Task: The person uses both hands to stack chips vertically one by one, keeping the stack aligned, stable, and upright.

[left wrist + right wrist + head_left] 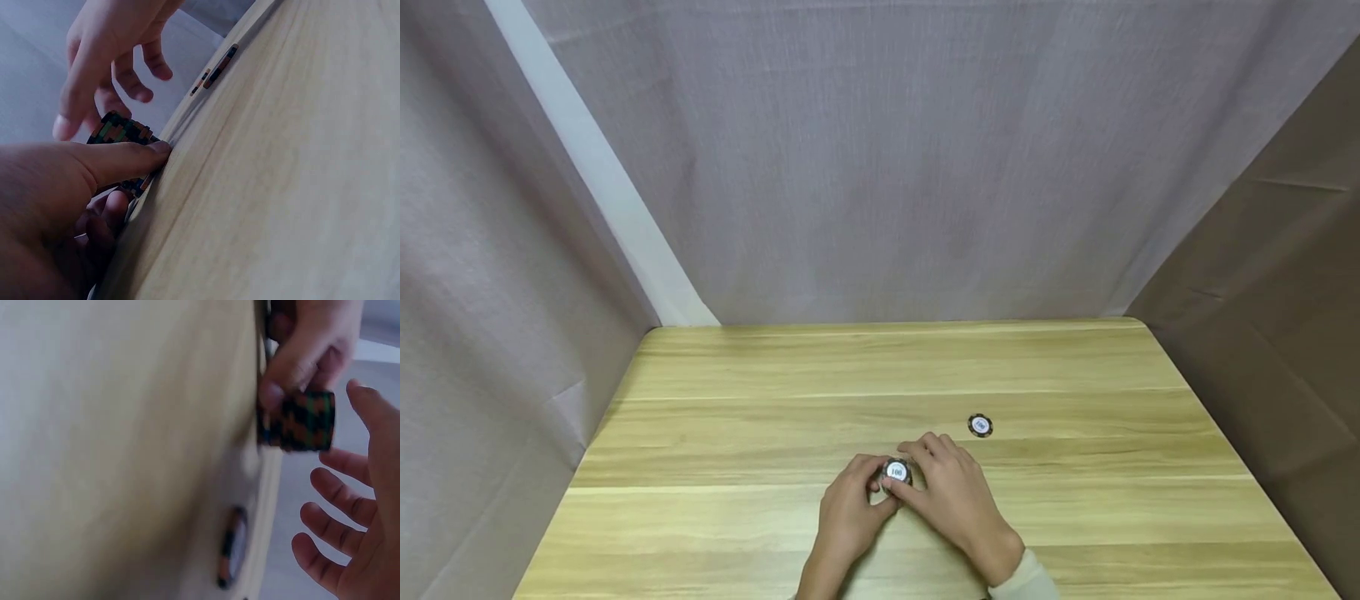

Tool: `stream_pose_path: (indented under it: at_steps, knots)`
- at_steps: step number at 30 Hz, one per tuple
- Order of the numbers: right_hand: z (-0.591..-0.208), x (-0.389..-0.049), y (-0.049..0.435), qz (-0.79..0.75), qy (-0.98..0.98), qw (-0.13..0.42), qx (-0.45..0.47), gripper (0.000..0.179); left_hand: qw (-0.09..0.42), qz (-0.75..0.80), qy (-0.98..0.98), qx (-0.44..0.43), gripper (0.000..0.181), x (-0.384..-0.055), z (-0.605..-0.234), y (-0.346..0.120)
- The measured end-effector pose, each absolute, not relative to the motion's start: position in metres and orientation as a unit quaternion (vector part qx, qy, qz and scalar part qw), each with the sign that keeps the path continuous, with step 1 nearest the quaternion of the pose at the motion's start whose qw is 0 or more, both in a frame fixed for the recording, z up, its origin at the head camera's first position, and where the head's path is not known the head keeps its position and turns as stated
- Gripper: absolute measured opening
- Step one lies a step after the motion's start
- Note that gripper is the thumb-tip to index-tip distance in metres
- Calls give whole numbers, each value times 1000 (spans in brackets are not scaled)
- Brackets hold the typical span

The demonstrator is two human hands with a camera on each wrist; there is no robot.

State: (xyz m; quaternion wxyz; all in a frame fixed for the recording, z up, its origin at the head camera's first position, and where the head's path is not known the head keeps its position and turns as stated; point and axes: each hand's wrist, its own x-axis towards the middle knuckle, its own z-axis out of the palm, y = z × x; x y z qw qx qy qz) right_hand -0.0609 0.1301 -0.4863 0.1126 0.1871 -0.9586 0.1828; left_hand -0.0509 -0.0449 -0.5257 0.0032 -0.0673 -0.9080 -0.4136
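A short stack of poker chips [897, 472], its top chip white-centred and marked 100, stands on the wooden table in the head view. The left hand [850, 510] pinches the stack low down, its thumb near the table in the left wrist view, where the chips' black, orange and green edges [115, 129] show. Around the stack's upper part is the right hand [953, 497], thumb by the top chip. Its fingers [340, 494] are spread and loosely bent, apart from the chips in the right wrist view.
One loose chip [980, 425], also marked 100, lies flat on the table [760, 433] beyond the right hand. Grey cloth [887, 167] hangs behind the table's far edge, with more cloth along both sides.
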Motion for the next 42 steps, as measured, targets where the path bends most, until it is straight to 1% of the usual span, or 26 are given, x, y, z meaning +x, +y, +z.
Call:
stream_pose_path:
  at_steps: [8,19,28,35,42]
  knots:
    - [-480,-80,160,193,-961,116,158,42,-16,-427,-902,-57,51,-51,-523,-44]
    - [-494,-98,197,181,-974,101,93,49,-6,-428,-902,-56,50,-51,-526,-44]
    - [-498,-100,216,191,-975,63,94,42,-8,-429,-902,-57,50,-51,-526,-43]
    - [-502,-108,223,204,-971,65,103,31,-7,-429,-901,-57,50,-52,-526,-43]
    - [-509,-116,230,218,-969,55,102,40,-7,-430,-901,-55,50,-51,-526,-42]
